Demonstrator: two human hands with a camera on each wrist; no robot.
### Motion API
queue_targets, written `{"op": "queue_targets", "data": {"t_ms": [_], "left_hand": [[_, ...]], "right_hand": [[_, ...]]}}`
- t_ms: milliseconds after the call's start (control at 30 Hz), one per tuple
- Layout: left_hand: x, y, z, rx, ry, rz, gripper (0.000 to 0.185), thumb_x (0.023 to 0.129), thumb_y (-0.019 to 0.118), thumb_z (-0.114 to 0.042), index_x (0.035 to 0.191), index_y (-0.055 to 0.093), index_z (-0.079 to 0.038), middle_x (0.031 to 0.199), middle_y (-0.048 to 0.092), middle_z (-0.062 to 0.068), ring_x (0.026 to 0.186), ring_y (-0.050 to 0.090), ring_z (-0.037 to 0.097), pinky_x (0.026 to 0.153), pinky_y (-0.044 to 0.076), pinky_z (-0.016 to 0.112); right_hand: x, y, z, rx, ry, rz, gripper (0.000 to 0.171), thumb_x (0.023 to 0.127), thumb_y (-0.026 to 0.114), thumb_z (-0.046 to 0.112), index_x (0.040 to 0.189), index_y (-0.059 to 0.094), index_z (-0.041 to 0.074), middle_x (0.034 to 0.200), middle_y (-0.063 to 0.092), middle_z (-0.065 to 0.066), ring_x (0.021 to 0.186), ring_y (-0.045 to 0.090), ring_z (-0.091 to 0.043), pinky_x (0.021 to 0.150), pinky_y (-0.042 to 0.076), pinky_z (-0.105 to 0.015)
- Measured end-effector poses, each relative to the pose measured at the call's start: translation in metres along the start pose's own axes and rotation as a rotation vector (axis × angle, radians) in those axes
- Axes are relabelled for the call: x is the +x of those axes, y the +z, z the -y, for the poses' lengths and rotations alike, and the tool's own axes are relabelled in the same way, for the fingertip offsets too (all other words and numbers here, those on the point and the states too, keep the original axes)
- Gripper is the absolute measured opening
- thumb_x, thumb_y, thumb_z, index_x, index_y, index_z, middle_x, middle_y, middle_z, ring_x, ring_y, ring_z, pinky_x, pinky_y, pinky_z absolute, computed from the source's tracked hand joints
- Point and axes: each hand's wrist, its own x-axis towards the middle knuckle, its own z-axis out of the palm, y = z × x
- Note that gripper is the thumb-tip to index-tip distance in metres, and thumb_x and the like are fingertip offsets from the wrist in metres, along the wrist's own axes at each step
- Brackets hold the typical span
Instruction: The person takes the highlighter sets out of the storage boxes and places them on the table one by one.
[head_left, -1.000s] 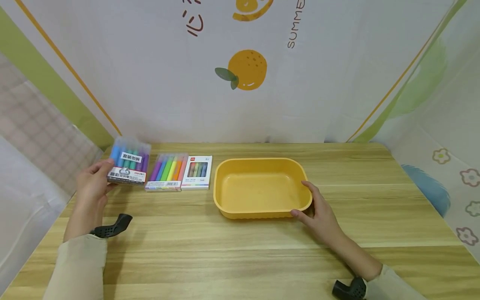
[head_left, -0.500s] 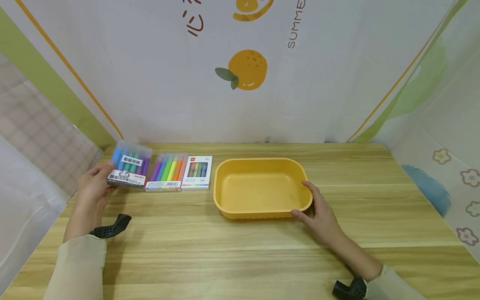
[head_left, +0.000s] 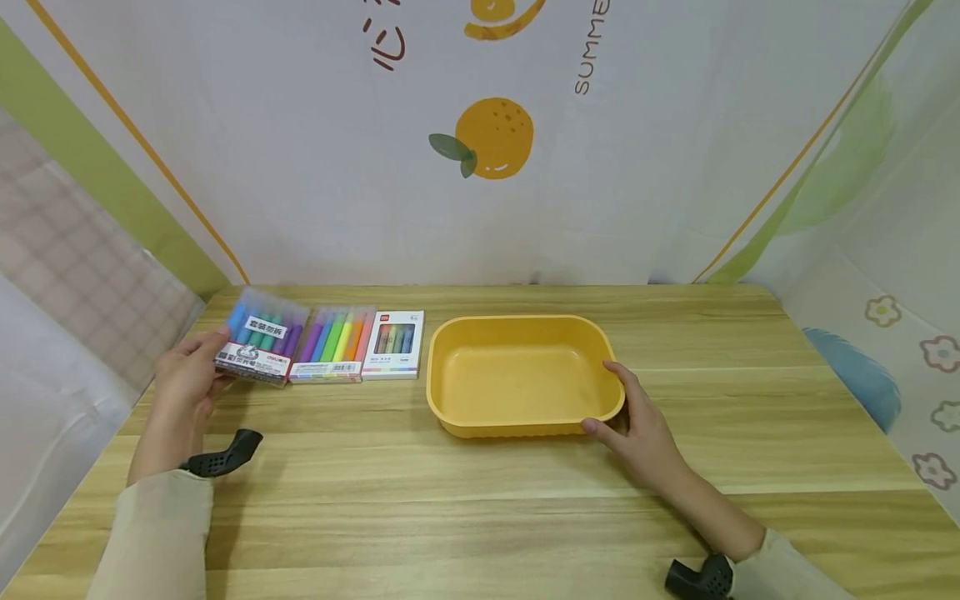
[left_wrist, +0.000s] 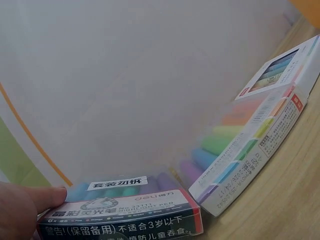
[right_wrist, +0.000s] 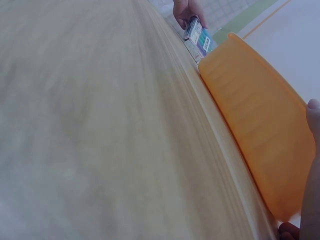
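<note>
Your left grip (head_left: pixel 183 375) pinches the marker pack (head_left: pixel 261 347) by its near-left end, at the surface's (head_left: pixel 480 500) back-left corner — light, stiff, probably slick plastic, so hold the edges. Your right grip (head_left: pixel 637 417) clasps the yellow tray's (head_left: pixel 450 425) near-right corner.

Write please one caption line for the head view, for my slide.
Left hand holds a marker pack beside two other packs; right hand grips the empty yellow tray.
</note>
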Motion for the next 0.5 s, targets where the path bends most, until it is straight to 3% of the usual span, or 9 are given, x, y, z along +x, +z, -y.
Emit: {"op": "queue_targets", "data": {"t_ms": [233,400,500], "left_hand": [[0.0024,-0.0015,0.0026,0.054,-0.004,-0.007,0.014,0.099,0.063,-0.034,0.104,0.061,-0.021,0.073,0.065,-0.011,0.065,0.06,0.002,0.054,0.05,0.02],[0.0053,-0.003,0.0045,0.099,-0.017,-0.007,0.052,0.099,0.062,-0.039,0.14,0.049,-0.01,0.074,0.065,-0.012,0.067,0.061,0.001,0.056,0.052,0.019],[0.0068,-0.0034,0.0048,0.094,-0.024,-0.008,0.064,0.099,0.062,-0.038,0.15,0.04,-0.006,0.075,0.065,-0.013,0.069,0.062,0.0,0.058,0.054,0.019]], "right_hand": [[0.0003,0.0003,-0.0008,-0.005,-0.005,-0.002,0.085,0.088,0.079,0.027,0.157,0.03,0.018,0.156,0.043,-0.02,0.138,0.05,-0.037,0.108,0.03,-0.01],[0.0002,0.0009,-0.0011,-0.006,-0.007,-0.004,0.085,0.087,0.079,0.027,0.157,0.03,0.018,0.157,0.042,-0.02,0.139,0.049,-0.038,0.108,0.027,-0.006],[0.0002,0.0009,-0.0009,-0.004,-0.009,-0.004,0.085,0.087,0.079,0.027,0.157,0.03,0.018,0.157,0.042,-0.02,0.139,0.049,-0.038,0.107,0.025,-0.004]]}}
